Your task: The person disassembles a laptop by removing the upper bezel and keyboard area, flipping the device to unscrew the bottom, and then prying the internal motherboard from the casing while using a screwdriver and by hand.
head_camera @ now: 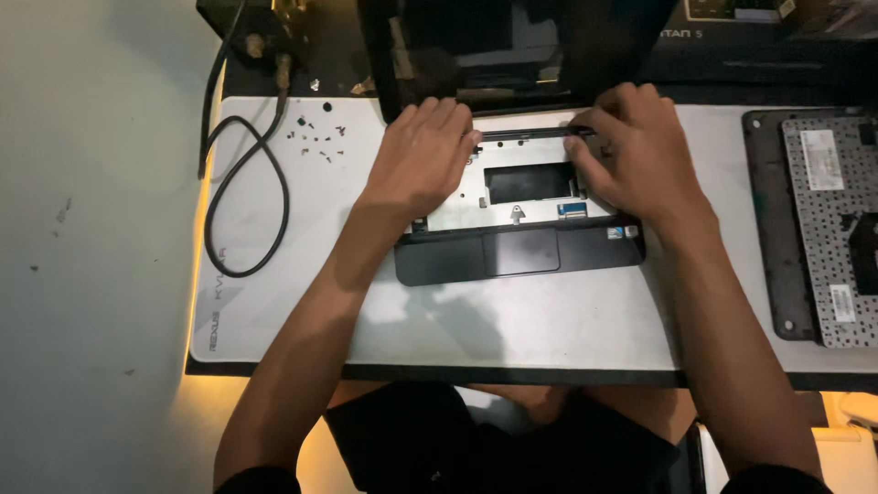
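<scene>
Both hands lay flat, fingers extended, on the small black laptop (517, 215) with its keyboard removed: left hand (421, 160) at its left, right hand (636, 151) at its right, grasping nothing.

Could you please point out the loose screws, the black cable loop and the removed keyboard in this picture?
loose screws (317, 137), head view, middle of the scattered cluster.
black cable loop (245, 197), head view, lower loop's crossing strand.
removed keyboard (834, 229), head view, its upturned metal back.
</scene>
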